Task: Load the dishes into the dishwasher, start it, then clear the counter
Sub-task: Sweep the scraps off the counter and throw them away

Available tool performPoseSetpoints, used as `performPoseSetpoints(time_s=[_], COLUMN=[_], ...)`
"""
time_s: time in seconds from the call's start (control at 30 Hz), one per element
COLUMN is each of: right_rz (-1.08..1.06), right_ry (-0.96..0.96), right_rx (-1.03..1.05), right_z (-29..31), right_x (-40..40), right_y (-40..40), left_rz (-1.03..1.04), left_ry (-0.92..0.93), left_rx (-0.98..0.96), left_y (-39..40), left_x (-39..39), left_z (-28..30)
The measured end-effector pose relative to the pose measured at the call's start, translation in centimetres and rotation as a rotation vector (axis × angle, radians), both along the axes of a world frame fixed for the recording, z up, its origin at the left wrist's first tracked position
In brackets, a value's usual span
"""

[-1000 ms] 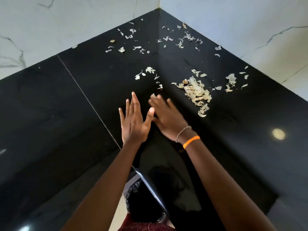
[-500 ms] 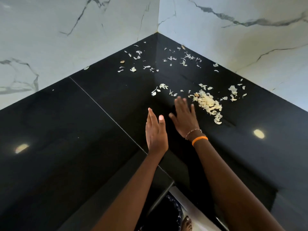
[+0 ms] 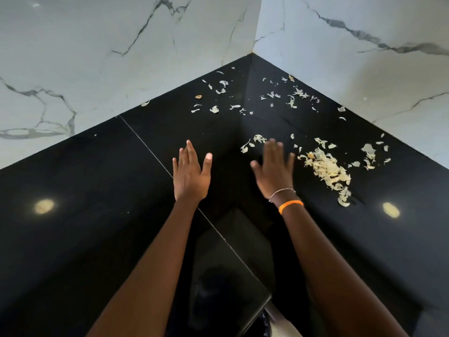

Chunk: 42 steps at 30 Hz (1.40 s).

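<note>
The pale peel scraps you are clearing lie thickest in a heap [image 3: 328, 170] just to the right of your right hand [image 3: 274, 172], on the glossy black counter [image 3: 97, 227]. A smaller clump of scraps [image 3: 254, 142] sits just past that hand's fingertips, slightly to their left. Beyond both hands, thin scattered flakes [image 3: 243, 98] run back into the corner where the two marble walls [image 3: 97, 57] meet, and a few more flakes [image 3: 369, 154] lie farther right of the heap, near the right wall.

Your right hand is spread flat with straight fingers, palm down over the counter, holding nothing (its fingertips are blurred, so you cannot tell whether they touch the surface). An orange band [image 3: 290, 206] and a thin chain bracelet [image 3: 281, 192] circle that wrist.

Your left hand [image 3: 192, 175] is also open and empty, fingers straight and close together, thumb out, well apart from the right hand and from every scrap. A thin seam [image 3: 145, 144] in the counter runs beneath it.
</note>
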State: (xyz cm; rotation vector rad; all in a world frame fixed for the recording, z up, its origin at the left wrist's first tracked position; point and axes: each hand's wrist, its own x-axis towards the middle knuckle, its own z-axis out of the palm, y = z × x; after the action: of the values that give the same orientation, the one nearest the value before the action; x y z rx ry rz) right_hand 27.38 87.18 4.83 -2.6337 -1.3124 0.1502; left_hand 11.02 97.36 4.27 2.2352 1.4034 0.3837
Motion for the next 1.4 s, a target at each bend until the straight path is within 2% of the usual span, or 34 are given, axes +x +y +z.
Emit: performPoseSetpoints(time_s=[0.1, 0.13, 0.27, 0.37, 0.47, 0.5, 0.57, 0.67, 0.77, 0.93, 1.0, 1.1, 1.17, 1.3, 1.4], right_rz=[0.444, 0.516, 0.43, 0.207, 0.024, 0.078, 0.349, 0.712, 0.68, 0.267, 0.393, 0.836, 0.978, 1.023, 0.919], right_ry=[-0.066, -0.07, -0.031, -0.02, 0.038, 0.04, 0.019, -0.03, -0.03, 0.004, -0.043, -0.159, -0.199, -0.259, -0.223], right_rx=[-0.045, -0.083, -0.074, -0.089, -0.035, 0.0, 0.007, -0.086, -0.077, -0.058, -0.02, -0.064, -0.127, -0.214, -0.214], right_z=[-0.4, -0.7, -1.2, -1.4, -0.8, -0.6, -0.4, -0.8, -1.3, -1.2, -0.5, 0.4, 0.6, 1.0, 0.3], right_x=[-3.4, -3.7, 0.6, 4.7, 4.8, 3.9, 1.2, -2.1, -1.2, 1.3, 0.5, -2.0, -3.6, -4.9, -3.6], right_y=[2.5, 3.1, 5.2, 5.7, 7.6, 8.8, 11.3, 14.1, 16.1, 19.2, 20.9, 24.2, 26.6, 30.4, 31.0], left_rz=[0.029, 0.072, 0.214, 0.192, 0.182, 0.184, 0.183, 0.189, 0.185, 0.192, 0.207, 0.24, 0.269, 0.285, 0.282], left_ry=[0.017, 0.017, 0.083, 0.101, 0.078, 0.066, 0.031, -0.012, 0.01, -0.049, -0.096, -0.165, -0.198, -0.216, -0.205], left_rx=[0.067, 0.068, 0.054, 0.066, 0.077, 0.078, 0.077, 0.068, 0.076, 0.059, 0.048, 0.036, 0.025, 0.026, 0.027], left_y=[-0.2, -0.2, 0.1, 0.0, 0.0, 0.1, 0.0, -0.1, 0.0, 0.1, 0.1, 0.2, 0.2, 0.3, 0.3], left_x=[0.5, 0.5, 0.7, 0.8, 0.7, 0.7, 0.7, 0.5, 0.5, 0.6, 0.5, 0.6, 0.6, 0.7, 0.6], left_z=[-0.4, -0.4, -0.7, -0.9, -0.9, -0.9, -0.7, -0.5, -0.6, -0.6, -0.6, -0.7, -0.7, -0.6, -0.6])
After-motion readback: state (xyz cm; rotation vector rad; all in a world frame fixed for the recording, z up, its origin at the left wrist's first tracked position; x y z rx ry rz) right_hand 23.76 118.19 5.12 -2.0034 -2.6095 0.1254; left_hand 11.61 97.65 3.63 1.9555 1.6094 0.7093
